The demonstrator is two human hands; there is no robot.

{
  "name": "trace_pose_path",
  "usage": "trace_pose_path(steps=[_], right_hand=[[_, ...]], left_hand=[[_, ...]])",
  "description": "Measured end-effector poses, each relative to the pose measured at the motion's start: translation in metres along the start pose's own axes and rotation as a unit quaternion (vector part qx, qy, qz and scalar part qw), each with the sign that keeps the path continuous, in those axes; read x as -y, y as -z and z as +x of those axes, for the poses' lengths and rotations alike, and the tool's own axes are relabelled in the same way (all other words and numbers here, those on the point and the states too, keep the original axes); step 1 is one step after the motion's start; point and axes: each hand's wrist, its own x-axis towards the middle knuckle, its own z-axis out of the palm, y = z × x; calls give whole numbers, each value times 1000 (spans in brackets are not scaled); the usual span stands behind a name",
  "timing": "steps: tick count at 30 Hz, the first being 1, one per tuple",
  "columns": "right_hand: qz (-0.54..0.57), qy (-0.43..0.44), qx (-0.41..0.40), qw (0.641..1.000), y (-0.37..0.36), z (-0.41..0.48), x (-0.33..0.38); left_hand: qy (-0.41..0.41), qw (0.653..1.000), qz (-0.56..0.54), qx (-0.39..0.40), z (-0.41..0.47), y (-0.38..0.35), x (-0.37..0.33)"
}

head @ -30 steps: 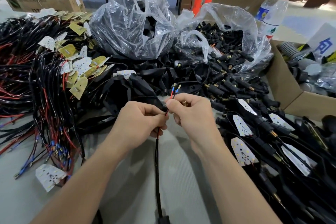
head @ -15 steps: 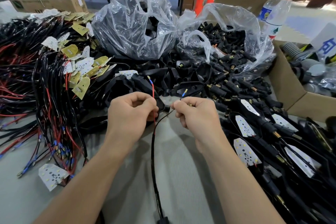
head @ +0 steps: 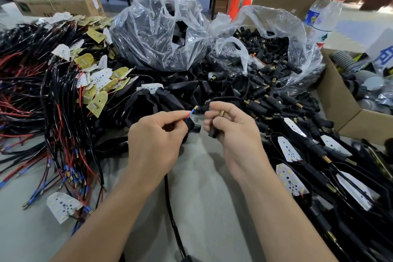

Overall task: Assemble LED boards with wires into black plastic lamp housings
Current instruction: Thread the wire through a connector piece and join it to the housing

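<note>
My left hand [head: 156,136] pinches a red wire [head: 187,115] with a blue crimp tip, which points toward my right hand. A black cable [head: 173,223] runs from under that hand down to the bottom edge of the view. My right hand [head: 232,130] grips a small black connector stem [head: 213,132] with a brass end [head: 222,113] sticking up between the fingers. The two hands sit close together, a small gap apart, over the grey table [head: 204,176]. Loose black lamp housings [head: 239,86] lie just behind the hands.
Bundles of red and black wires with LED boards [head: 61,205] cover the left. Two clear plastic bags [head: 161,27] of black parts stand behind. Finished housings with white boards [head: 289,151] pile up on the right. A cardboard box [head: 336,102] and water bottles [head: 323,15] stand far right.
The red wire, which stood up from my left hand, now lies level and points at my right hand. My right hand has turned so the black connector stem and brass end show.
</note>
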Motion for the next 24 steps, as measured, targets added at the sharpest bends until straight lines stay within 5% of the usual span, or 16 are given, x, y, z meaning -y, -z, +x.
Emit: trace_pose_path(steps=[10,24], right_hand=[[174,-16,-38,984,9,7,9],[25,31,11,999,11,8,5]], left_hand=[[-15,998,-42,46,-2,-2,0],[-13,995,-78,65,2,-2,1]])
